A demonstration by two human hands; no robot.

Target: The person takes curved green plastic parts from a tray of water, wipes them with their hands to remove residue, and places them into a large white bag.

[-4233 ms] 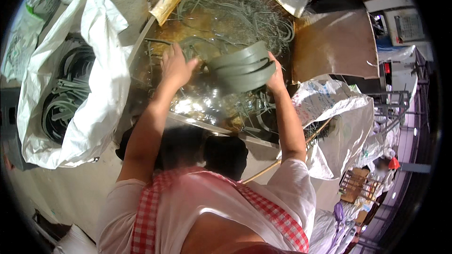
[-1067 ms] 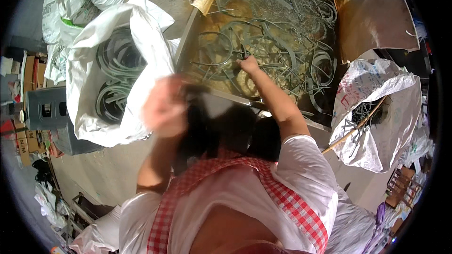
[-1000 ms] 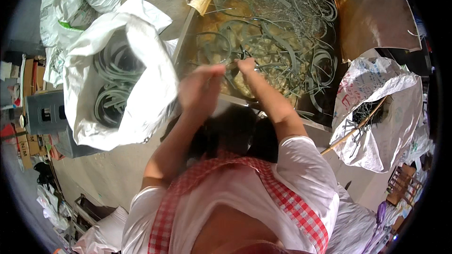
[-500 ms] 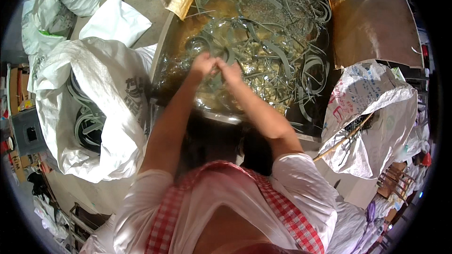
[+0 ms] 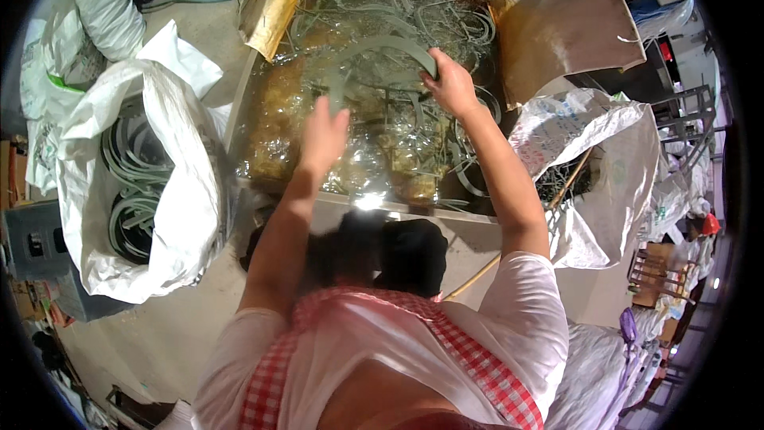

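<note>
A curved, flat grey-green strip (image 5: pixel 374 45) arches between my two hands over a shallow metal tank (image 5: pixel 235 123) of liquid. My right hand (image 5: pixel 452 86) is closed round the strip's right end, thumb against the fingers. The strip's other end comes down between the thumb and fingers of my left hand (image 5: pixel 325 139), which is slightly blurred. Below and beyond my hands, tangled strips of the same kind (image 5: pixel 458 24) lie in the wet tank, along with yellowish lumps (image 5: pixel 274 115).
A white woven sack (image 5: pixel 187 215) with coiled strips (image 5: pixel 135 159) stands open at left. On the right, another sack (image 5: pixel 613 191) holds dark thin pieces, with a stick (image 5: pixel 569 183) leaning from it. A brown panel (image 5: pixel 569 28) flanks the tank's far right; a grey crate (image 5: pixel 36 239) is at far left.
My hands were together low in the tank's left part. Now they are apart, my right hand further right and higher, with a curved strip stretched between them. The view has shifted slightly.
</note>
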